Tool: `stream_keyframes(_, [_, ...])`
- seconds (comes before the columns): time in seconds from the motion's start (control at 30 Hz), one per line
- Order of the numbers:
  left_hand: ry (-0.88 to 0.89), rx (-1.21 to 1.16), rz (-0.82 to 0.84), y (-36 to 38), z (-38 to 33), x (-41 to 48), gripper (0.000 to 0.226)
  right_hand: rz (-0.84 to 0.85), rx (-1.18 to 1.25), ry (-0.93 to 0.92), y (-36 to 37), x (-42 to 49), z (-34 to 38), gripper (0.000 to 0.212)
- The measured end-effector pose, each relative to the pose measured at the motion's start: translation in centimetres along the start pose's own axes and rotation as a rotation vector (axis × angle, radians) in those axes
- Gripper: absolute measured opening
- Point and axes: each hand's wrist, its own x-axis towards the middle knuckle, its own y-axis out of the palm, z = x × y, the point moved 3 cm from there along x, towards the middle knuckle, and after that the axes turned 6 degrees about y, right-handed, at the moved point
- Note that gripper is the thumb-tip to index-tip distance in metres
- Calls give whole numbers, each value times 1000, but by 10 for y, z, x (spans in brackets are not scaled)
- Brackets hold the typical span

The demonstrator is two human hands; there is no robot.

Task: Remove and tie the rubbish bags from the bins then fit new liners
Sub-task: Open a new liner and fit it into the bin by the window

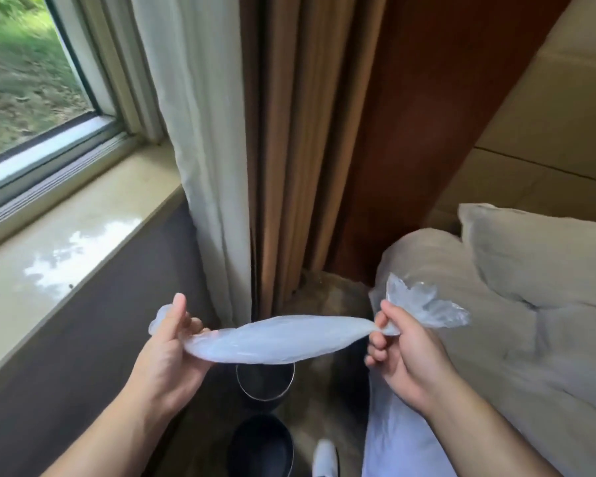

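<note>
From the head camera, a clear plastic liner (272,339) hangs stretched level in the air between both hands. The left hand (172,352) grips its left end, fingers curled round the film and thumb raised. The right hand (403,349) pinches its twisted neck, and the loose end flares out past the knuckles over the edge of the bed (496,356). Directly below the liner a dark bin (265,382) with a metal rim stands on the floor, between the wall under the window sill (66,256) and the bed. A second dark round bin (262,445) sits nearer, beside a white shoe (326,456).
</note>
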Motion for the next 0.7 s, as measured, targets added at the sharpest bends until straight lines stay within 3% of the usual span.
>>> stream_keyframes(0.2, [195, -142, -321, -6, -3, 11, 46, 276, -173, 127, 75, 88, 52, 32])
stream_keyframes(0.27, [273, -89, -443, -7, -1, -2, 41, 403, -229, 197, 106, 103, 58, 32])
stream_keyframes(0.4, [350, 595, -636, -24, 10, -44, 38, 613, -393, 303, 157, 112, 41, 31])
stream_keyframes(0.47, [309, 1073, -613, -38, 18, -71, 41, 680, -485, 342, 172, 105, 24, 29])
stream_keyframes(0.5, [275, 1179, -611, -46, 23, -86, 43, 712, -530, 357, 178, 99, 16, 29])
stream_keyframes(0.57, [250, 1141, -631, -63, 34, -113, 46, 757, -608, 370, 185, 89, 1, 29])
stream_keyframes(0.63, [347, 1069, -619, -75, 43, -133, 47, 776, -676, 363, 188, 78, -10, 28])
stream_keyframes(0.7, [460, 819, -658, -84, 51, -150, 47, 794, -725, 368, 184, 67, -20, 23])
